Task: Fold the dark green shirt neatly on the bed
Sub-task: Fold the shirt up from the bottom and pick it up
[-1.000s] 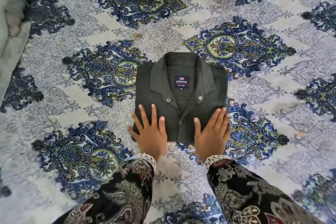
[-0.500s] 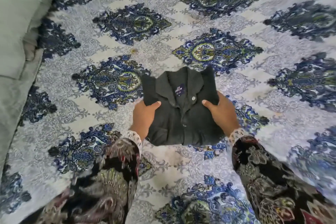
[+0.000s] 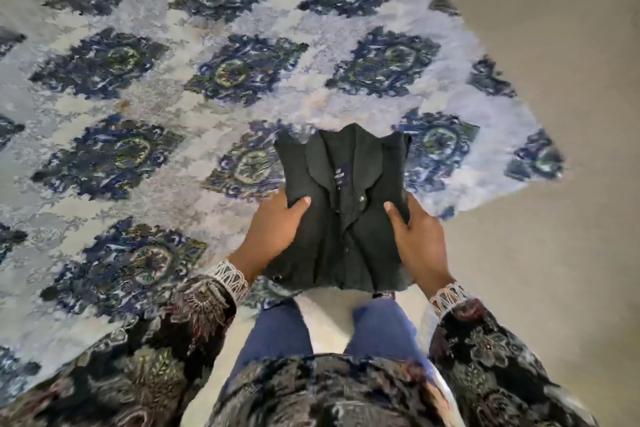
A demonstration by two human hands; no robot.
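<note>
— So, from the head camera, where is the dark green shirt (image 3: 341,211)?

— Folded into a compact bundle, collar and label facing up, held in the air in front of the person. It hangs over the near corner of the bed (image 3: 194,107), which is covered in a pale spread with dark blue medallions. Beige floor (image 3: 554,114) shows to the right of that corner.

— And the hands?

— Both are grasping it. The left hand (image 3: 273,232) takes the shirt's left edge, thumb lying across the top of the fabric; its fingers go under the bundle and cannot be seen. The right hand (image 3: 420,241) does the same on the right edge, thumb on top beside the placket.

— Anything else in that view?

— Dark patterned sleeves with pale lace cuffs (image 3: 230,279) at the wrists, and below the shirt the person's blue trouser legs (image 3: 284,333). The whole picture is blurred, so the label's lettering cannot be read.
</note>
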